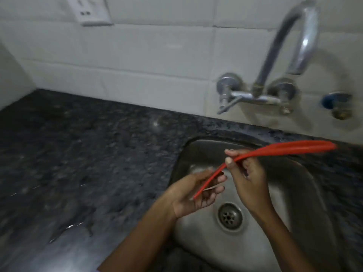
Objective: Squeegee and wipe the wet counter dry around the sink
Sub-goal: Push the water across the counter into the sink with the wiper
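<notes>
Over the steel sink [200,152], the right hand [249,179] pinches the red squeegee [279,149] at mid-handle between thumb and fingers. The left hand [193,195], palm up with fingers loosely spread, cradles its lower end. Dark counter [78,154] glistens alongside.

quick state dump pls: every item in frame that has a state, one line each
red squeegee: held in the air over the sink, off the counter
right hand: pinching the squeegee mid-handle
left hand: open, palm up under the handle's lower end
counter: wet, puddle near its front edge
sink: empty, drain uncovered
faucet: no water running
</notes>
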